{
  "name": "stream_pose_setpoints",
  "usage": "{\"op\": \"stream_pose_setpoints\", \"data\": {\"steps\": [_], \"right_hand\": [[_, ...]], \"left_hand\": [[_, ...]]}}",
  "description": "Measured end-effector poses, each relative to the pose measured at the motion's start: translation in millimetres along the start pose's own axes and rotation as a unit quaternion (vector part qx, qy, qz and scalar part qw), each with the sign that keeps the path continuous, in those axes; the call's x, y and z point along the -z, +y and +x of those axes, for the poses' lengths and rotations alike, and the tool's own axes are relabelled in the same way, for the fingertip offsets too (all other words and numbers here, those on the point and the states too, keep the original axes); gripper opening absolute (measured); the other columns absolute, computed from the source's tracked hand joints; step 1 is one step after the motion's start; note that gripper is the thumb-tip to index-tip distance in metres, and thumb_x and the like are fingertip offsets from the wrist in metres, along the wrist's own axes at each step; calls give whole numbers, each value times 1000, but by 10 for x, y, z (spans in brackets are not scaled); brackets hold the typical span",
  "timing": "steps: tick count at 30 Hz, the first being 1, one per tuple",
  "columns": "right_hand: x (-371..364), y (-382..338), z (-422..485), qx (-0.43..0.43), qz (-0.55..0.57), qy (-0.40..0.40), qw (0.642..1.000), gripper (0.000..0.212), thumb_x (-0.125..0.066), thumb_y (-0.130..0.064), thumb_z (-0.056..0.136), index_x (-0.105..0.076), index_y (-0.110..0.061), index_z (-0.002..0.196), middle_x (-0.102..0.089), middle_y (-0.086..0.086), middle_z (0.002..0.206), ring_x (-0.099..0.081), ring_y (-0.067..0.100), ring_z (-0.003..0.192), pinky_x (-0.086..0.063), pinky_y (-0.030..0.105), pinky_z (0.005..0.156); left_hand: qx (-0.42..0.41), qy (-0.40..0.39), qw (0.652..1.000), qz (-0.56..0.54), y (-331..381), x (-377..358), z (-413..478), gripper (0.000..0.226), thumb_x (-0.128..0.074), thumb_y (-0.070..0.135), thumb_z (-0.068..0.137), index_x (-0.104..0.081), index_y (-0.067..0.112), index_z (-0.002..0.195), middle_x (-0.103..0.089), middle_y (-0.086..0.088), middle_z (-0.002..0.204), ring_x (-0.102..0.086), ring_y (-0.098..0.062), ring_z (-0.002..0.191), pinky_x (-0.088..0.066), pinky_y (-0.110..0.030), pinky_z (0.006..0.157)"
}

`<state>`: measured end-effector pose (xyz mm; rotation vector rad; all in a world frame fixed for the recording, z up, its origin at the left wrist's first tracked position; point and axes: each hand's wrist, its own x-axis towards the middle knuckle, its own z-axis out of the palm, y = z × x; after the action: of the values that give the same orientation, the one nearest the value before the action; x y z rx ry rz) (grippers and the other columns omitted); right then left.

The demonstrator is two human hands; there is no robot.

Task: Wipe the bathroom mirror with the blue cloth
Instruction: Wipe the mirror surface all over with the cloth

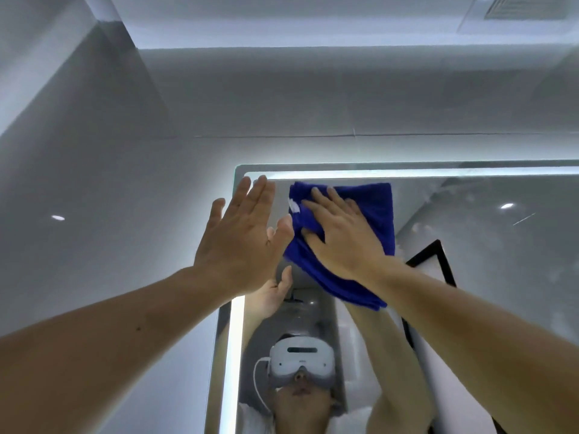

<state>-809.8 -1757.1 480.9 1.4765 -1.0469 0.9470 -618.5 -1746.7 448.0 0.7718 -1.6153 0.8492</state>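
Cloth [377, 214] lies pressed flat against the mirror [476, 252], just under its lit top edge and near its top left corner. Right hand [341, 236] pushes it, fingers spread straight. Left hand [241, 239], fingers straight and together, is raised at the mirror's left edge. Open glass spreads rightward.

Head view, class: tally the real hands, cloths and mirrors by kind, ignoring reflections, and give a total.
Hands: 2 (left hand, right hand)
Cloths: 1 (blue cloth)
Mirrors: 1 (mirror)
Total: 4
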Motion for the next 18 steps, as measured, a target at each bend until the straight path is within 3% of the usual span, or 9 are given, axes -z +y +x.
{"op": "stream_pose_setpoints", "data": {"steps": [5, 9, 13, 18], "right_hand": [[-58, -122, -800, 68, -31, -61, 995, 57, -17, -50, 100, -22, -32, 153, -4, -15, 161, 8, 7, 150, 11, 30, 117], [23, -13, -459, 79, -46, -59, 994, 56, -24, -47, 102, -14, -32, 155, 5, -16, 159, 14, 4, 146, 13, 28, 115], [126, 62, 431, -12, -28, -58, 998, 55, -29, -41, 105, -15, -25, 156, -2, -6, 165, 4, 15, 151, 0, 41, 120], [119, 50, 1065, -109, -13, -53, 993, 53, -28, -32, 105, -15, -20, 155, -2, 1, 165, 5, 27, 151, -2, 49, 119]], "left_hand": [[18, 11, 1000, -7, -18, 58, 42, 76, 3, 61, 86, 7, 31, 155, 14, 14, 162, 19, -3, 147, 12, -34, 118], [-3, -5, 1000, 2, -49, 59, 5, 76, 2, 60, 86, 7, 29, 156, 13, 13, 163, 18, -4, 147, 9, -36, 120], [0, 4, 1000, -1, -67, 46, 33, 76, 2, 59, 87, 5, 28, 156, 12, 12, 163, 18, -4, 147, 12, -33, 117], [-19, 24, 1000, 5, -93, 22, 10, 74, 0, 60, 88, 4, 30, 156, 11, 15, 163, 18, -2, 147, 16, -29, 112]]}}
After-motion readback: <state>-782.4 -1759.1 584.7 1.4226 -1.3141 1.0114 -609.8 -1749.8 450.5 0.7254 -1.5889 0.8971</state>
